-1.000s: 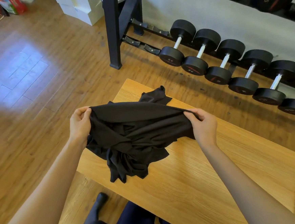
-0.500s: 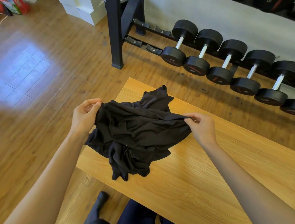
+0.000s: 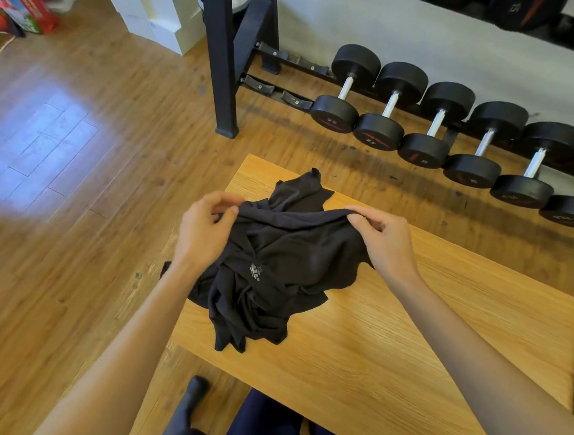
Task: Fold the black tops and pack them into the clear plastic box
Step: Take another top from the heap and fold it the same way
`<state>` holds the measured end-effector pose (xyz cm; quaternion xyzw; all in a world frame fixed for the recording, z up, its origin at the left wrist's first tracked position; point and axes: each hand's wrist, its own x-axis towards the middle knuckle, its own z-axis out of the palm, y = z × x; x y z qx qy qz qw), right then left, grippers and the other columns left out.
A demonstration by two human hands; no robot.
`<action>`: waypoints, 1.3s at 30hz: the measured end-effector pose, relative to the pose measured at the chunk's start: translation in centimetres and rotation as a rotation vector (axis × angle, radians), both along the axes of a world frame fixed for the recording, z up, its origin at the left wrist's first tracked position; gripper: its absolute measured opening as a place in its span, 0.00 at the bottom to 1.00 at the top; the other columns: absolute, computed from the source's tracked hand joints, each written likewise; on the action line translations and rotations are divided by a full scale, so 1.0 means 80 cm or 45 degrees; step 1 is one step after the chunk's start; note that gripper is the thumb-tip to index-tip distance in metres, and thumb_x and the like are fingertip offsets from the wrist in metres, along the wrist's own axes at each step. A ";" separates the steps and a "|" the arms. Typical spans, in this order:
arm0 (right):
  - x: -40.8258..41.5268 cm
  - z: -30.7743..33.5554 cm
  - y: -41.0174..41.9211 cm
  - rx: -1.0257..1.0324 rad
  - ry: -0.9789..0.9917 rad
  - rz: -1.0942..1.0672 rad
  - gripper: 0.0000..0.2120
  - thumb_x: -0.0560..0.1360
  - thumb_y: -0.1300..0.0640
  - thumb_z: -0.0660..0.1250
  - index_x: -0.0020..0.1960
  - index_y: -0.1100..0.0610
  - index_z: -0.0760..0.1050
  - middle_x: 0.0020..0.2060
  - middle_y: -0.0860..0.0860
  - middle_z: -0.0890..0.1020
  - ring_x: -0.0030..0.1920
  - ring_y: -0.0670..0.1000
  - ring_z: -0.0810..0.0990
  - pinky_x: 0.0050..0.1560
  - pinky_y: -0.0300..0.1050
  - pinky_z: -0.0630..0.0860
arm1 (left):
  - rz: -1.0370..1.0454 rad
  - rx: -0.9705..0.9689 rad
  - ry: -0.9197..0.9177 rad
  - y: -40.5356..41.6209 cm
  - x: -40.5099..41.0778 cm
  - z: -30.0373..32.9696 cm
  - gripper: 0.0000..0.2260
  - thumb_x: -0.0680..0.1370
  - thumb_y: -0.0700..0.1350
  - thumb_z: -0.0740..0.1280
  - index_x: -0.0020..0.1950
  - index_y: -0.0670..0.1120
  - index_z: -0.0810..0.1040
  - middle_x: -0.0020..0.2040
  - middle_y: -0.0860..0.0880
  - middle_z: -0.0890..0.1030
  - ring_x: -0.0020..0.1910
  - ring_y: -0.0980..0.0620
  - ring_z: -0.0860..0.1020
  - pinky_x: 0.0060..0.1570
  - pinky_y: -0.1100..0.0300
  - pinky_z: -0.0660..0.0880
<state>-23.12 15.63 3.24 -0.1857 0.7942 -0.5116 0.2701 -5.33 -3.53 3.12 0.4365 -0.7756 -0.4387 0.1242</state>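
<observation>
Both hands have closed in since a moment ago, left hand (image 3: pixel 204 234) and right hand (image 3: pixel 388 240) each keeping a pinching grip on the top (image 3: pixel 276 269), now slack and bunched on the table (image 3: pixel 392 346) near its left end.

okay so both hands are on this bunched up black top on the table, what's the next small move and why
Probably draw both hands apart and lift, shaking the black top open. The left hand and right hand pinch one edge close together, and the rest lies crumpled on the wooden table, too bunched to fold.
</observation>
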 end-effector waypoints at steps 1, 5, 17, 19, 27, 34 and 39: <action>-0.001 0.003 -0.001 0.018 -0.001 0.013 0.12 0.80 0.60 0.64 0.59 0.53 0.82 0.47 0.36 0.82 0.50 0.32 0.79 0.52 0.30 0.76 | -0.045 0.026 0.030 0.008 -0.004 0.003 0.09 0.82 0.40 0.63 0.56 0.51 0.80 0.54 0.55 0.82 0.52 0.59 0.79 0.52 0.68 0.73; -0.003 0.012 0.001 0.099 -0.003 0.319 0.13 0.82 0.59 0.61 0.62 0.48 0.78 0.54 0.44 0.83 0.56 0.40 0.79 0.61 0.42 0.77 | -0.335 0.049 0.177 0.046 -0.018 0.012 0.14 0.81 0.40 0.63 0.65 0.52 0.78 0.61 0.59 0.79 0.61 0.65 0.76 0.63 0.65 0.72; -0.008 0.020 0.019 0.133 -0.045 0.566 0.08 0.73 0.55 0.73 0.52 0.53 0.83 0.41 0.48 0.82 0.42 0.47 0.77 0.47 0.40 0.73 | -0.679 0.155 0.203 0.056 -0.069 0.026 0.08 0.79 0.45 0.67 0.55 0.44 0.81 0.48 0.48 0.82 0.49 0.54 0.80 0.54 0.56 0.76; -0.006 0.016 0.024 0.137 -0.068 0.513 0.04 0.73 0.53 0.73 0.45 0.53 0.84 0.43 0.48 0.82 0.48 0.49 0.76 0.54 0.45 0.71 | -0.512 0.360 0.350 0.048 -0.067 0.036 0.07 0.80 0.43 0.66 0.55 0.41 0.80 0.50 0.44 0.83 0.51 0.50 0.82 0.54 0.57 0.78; -0.003 0.038 0.028 -0.102 -0.225 0.228 0.07 0.79 0.56 0.65 0.51 0.59 0.79 0.44 0.45 0.86 0.51 0.39 0.82 0.50 0.28 0.67 | -0.237 0.267 0.373 0.013 -0.056 0.040 0.05 0.80 0.44 0.67 0.47 0.52 0.81 0.43 0.54 0.83 0.45 0.57 0.82 0.48 0.60 0.78; -0.001 0.022 0.015 -0.057 -0.045 0.214 0.15 0.75 0.57 0.72 0.61 0.49 0.77 0.55 0.40 0.82 0.53 0.35 0.79 0.50 0.25 0.71 | -0.360 0.315 0.320 0.025 -0.060 0.049 0.08 0.81 0.44 0.65 0.56 0.43 0.80 0.50 0.46 0.84 0.49 0.51 0.83 0.51 0.58 0.80; 0.001 0.020 -0.010 -0.006 -0.024 0.354 0.43 0.69 0.51 0.77 0.77 0.46 0.57 0.72 0.38 0.67 0.68 0.37 0.66 0.55 0.24 0.60 | -0.412 0.412 0.358 0.028 -0.054 0.050 0.08 0.82 0.41 0.64 0.58 0.41 0.79 0.48 0.50 0.85 0.48 0.54 0.83 0.47 0.64 0.79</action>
